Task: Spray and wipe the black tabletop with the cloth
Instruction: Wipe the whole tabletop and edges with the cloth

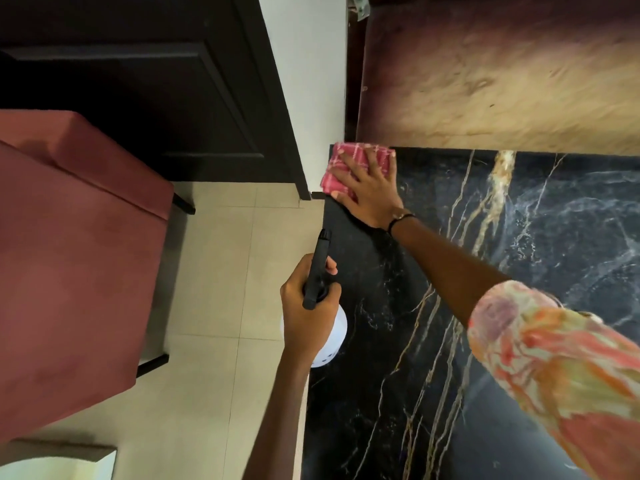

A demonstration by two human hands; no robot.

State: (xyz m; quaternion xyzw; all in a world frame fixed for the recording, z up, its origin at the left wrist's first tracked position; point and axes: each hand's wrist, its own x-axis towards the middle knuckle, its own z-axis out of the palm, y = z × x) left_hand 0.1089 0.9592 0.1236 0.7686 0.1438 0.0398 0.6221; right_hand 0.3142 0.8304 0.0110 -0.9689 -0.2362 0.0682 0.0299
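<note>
Right hand (pixel 367 188) lies flat, fingers spread, pressing the folded pink checked cloth (pixel 346 164) on the far-left corner of the black marble-patterned tabletop (pixel 519 254); left hand (pixel 308 306) is clamped around the spray bottle (pixel 332 337) neck; the cloth appears soft, light, best controlled by palm pressure.

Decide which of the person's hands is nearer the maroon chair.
Left. The left hand, gripping the spray bottle, is just right of the maroon chair; the right hand presses the cloth farther away.
</note>
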